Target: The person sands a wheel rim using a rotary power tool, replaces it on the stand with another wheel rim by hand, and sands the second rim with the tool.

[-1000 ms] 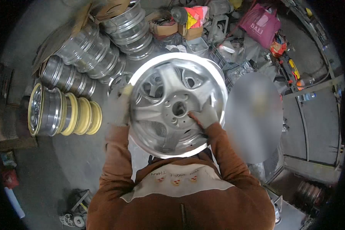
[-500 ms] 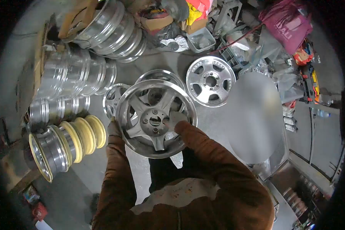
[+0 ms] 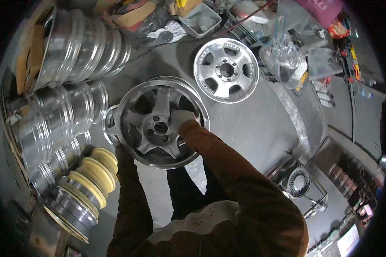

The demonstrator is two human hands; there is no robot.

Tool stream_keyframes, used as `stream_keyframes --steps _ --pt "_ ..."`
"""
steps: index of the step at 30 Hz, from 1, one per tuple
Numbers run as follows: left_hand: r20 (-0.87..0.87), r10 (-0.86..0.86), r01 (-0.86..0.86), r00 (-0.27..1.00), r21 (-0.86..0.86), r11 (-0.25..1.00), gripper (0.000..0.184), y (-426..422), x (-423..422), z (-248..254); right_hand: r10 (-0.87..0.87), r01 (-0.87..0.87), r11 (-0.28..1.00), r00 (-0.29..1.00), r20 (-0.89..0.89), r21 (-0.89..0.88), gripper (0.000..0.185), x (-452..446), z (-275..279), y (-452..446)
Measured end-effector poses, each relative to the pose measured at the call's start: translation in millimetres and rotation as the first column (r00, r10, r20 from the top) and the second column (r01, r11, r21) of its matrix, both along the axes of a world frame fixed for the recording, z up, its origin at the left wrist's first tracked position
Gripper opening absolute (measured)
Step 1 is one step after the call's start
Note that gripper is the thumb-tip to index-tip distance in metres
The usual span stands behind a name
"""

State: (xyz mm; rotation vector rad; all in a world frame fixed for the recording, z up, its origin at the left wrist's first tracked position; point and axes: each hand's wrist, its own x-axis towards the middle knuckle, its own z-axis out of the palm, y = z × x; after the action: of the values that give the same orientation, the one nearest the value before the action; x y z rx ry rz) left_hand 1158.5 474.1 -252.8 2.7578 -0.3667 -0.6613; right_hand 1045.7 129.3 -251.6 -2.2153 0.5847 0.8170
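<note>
A grey five-spoke alloy wheel rim (image 3: 161, 160) is held up in front of my body, its spoked face towards me. My left hand (image 3: 123, 150), in a dark glove, grips the rim's lower left edge; its fingers are mostly hidden behind the metal. Over the spokes, just right of the hub, lies my right hand (image 3: 182, 118) in a grey glove, closed and pressed against the wheel. Whatever it may hold is hidden beneath it. Behind the held rim, parts of another rim (image 3: 182, 81) and a smaller bright rim (image 3: 110, 124) show.
A polished six-spoke rim (image 3: 214, 88) lies on the floor ahead. Stacked silver rims (image 3: 79, 47) and yellow-edged rims (image 3: 88, 182) line the left side. A grey plastic bin (image 3: 200, 20) and clear bags (image 3: 283, 60) are at the back. A machine (image 3: 298, 180) stands right.
The held rim has turned and tilted, so its spokes point differently. My right hand stays by the hub on the spokes. The view has swung, shifting the floor rim up and left.
</note>
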Motion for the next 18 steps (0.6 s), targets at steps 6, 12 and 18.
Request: stream_keyframes --steps 6,12,18 --pt "-0.935 0.240 -0.961 0.260 -0.276 -0.035 0.039 -37 2 -8 -0.021 0.023 0.999 0.999 -0.040 0.045 0.025 17 -2 -22" --pt "-0.769 0.234 -0.793 0.595 -0.515 0.327 0.053 -17 -3 -18 -0.098 0.096 0.993 0.995 0.030 0.062 0.031 20 33 -31" --pt "-0.838 0.545 -0.985 0.027 -0.117 -0.130 0.048 4 4 -34 -0.696 0.488 0.703 0.324 0.641 0.517 0.026 -41 73 -117"
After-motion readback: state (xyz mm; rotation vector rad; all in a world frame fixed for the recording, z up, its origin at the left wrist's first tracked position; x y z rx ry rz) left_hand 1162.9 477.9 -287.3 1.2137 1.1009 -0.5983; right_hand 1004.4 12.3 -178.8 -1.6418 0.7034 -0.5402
